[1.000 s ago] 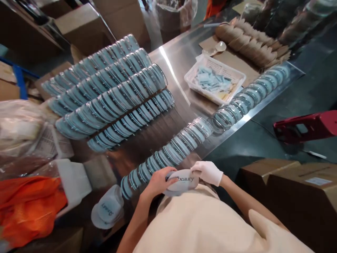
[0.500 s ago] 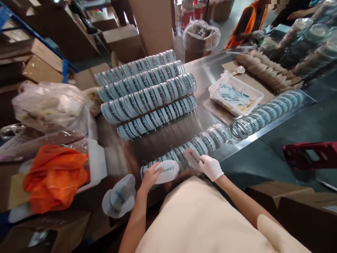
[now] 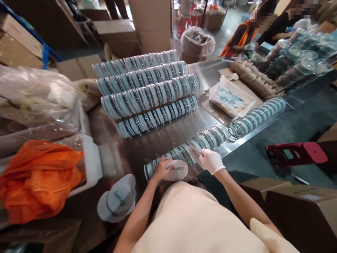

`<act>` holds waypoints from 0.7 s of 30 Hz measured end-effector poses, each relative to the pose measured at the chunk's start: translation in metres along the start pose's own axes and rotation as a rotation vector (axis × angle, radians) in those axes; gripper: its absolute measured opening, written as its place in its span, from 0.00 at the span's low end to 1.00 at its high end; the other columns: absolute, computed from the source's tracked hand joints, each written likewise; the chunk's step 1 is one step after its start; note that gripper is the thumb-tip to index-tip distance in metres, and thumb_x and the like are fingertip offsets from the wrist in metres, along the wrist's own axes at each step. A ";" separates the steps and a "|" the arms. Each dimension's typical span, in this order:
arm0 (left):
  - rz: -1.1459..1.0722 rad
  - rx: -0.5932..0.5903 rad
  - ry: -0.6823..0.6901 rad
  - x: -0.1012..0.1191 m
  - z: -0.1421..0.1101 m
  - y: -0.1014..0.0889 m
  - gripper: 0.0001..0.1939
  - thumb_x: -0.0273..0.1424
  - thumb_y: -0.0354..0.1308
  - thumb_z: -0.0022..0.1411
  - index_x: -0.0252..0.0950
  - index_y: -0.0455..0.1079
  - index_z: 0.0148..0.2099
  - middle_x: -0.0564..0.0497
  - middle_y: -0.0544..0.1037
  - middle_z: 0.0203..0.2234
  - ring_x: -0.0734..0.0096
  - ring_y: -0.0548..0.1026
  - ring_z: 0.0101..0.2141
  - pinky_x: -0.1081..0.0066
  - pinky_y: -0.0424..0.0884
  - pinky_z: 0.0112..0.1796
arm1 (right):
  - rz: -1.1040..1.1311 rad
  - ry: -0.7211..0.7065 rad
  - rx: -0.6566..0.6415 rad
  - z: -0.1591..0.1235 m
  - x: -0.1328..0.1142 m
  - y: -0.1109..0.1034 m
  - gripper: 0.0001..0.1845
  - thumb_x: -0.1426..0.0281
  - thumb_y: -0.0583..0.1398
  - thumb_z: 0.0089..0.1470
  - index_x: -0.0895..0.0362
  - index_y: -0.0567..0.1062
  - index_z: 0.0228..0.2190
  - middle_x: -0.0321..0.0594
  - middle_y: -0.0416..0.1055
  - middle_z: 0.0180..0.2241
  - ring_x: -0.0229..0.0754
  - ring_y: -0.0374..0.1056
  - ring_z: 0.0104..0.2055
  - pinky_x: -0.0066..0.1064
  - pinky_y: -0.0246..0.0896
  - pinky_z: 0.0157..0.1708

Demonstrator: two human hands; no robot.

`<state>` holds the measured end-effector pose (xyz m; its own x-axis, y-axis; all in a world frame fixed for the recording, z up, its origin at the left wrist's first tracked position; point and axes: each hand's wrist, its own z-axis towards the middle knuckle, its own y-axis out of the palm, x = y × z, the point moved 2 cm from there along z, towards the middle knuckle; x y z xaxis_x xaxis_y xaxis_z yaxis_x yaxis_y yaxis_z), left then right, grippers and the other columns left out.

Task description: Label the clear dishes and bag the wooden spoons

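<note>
My bare left hand (image 3: pixel 162 168) grips a stack of round white printed labels (image 3: pixel 177 170) at the near end of a long row of clear round lids (image 3: pixel 200 144) lying along the steel table's (image 3: pixel 158 140) front edge. My right hand (image 3: pixel 210 161), in a white glove, pinches a single round label (image 3: pixel 195 153) just above that row. A second pile of the same labels (image 3: pixel 117 202) lies at the table's near left corner.
Several stacked rows of blue-rimmed lids (image 3: pixel 147 91) fill the table's middle. A white basket of sachets (image 3: pixel 231 97) and brown paper cones (image 3: pixel 256 80) sit far right. An orange mesh bag (image 3: pixel 37 179) lies left. A red tool (image 3: pixel 296 154) and cardboard boxes (image 3: pixel 295 207) stand right. Other people work behind.
My hands separated: the right peeled one label off the stack held by the left and carried it toward the lid row. The view rose and showed more of the room.
</note>
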<state>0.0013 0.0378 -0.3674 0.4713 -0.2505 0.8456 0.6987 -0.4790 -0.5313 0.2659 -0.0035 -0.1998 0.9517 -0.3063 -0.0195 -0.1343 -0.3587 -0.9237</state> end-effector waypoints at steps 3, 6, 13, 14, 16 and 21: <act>0.029 -0.002 -0.001 -0.002 0.001 -0.001 0.12 0.36 0.64 0.63 0.37 0.82 0.46 0.42 0.82 0.43 0.54 0.77 0.49 0.47 0.61 0.65 | -0.004 -0.038 -0.030 0.004 -0.002 0.013 0.15 0.71 0.54 0.65 0.57 0.80 0.41 0.48 0.80 0.44 0.48 0.77 0.46 0.30 0.60 0.39; 0.040 -0.009 0.004 -0.004 0.002 0.002 0.12 0.35 0.64 0.63 0.36 0.82 0.46 0.42 0.83 0.44 0.54 0.77 0.49 0.47 0.61 0.66 | 0.096 -0.041 -0.085 0.017 -0.006 0.046 0.17 0.73 0.52 0.66 0.58 0.81 0.45 0.50 0.80 0.47 0.48 0.76 0.50 0.30 0.62 0.43; 0.052 -0.011 0.010 -0.006 0.002 0.005 0.08 0.34 0.65 0.62 0.38 0.81 0.43 0.45 0.83 0.43 0.57 0.78 0.48 0.48 0.58 0.67 | 0.247 0.105 -0.125 0.022 -0.005 0.115 0.24 0.66 0.48 0.71 0.50 0.78 0.57 0.46 0.80 0.51 0.46 0.76 0.53 0.30 0.64 0.47; 0.056 -0.018 0.011 -0.005 0.003 0.005 0.08 0.34 0.65 0.62 0.38 0.81 0.43 0.44 0.83 0.43 0.57 0.78 0.48 0.47 0.57 0.67 | 0.266 0.113 -0.140 0.022 -0.004 0.117 0.24 0.67 0.48 0.70 0.50 0.77 0.58 0.47 0.80 0.50 0.46 0.76 0.52 0.30 0.64 0.47; 0.063 -0.031 0.008 -0.002 0.004 0.004 0.08 0.34 0.66 0.62 0.38 0.81 0.43 0.44 0.83 0.43 0.56 0.78 0.48 0.47 0.57 0.67 | 0.309 0.088 -0.179 0.024 0.000 0.118 0.23 0.70 0.51 0.68 0.51 0.78 0.57 0.47 0.81 0.48 0.45 0.76 0.50 0.29 0.64 0.46; 0.087 -0.047 -0.021 0.006 0.009 0.004 0.08 0.33 0.69 0.60 0.37 0.81 0.42 0.44 0.83 0.43 0.54 0.77 0.50 0.46 0.56 0.66 | 0.427 -0.004 -0.247 0.022 0.009 0.111 0.20 0.66 0.52 0.69 0.50 0.83 0.49 0.37 0.83 0.41 0.39 0.77 0.42 0.25 0.66 0.42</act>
<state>0.0117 0.0421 -0.3644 0.5406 -0.2750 0.7950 0.6289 -0.4955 -0.5991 0.2652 -0.0269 -0.3111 0.7987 -0.4679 -0.3783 -0.5733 -0.4008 -0.7146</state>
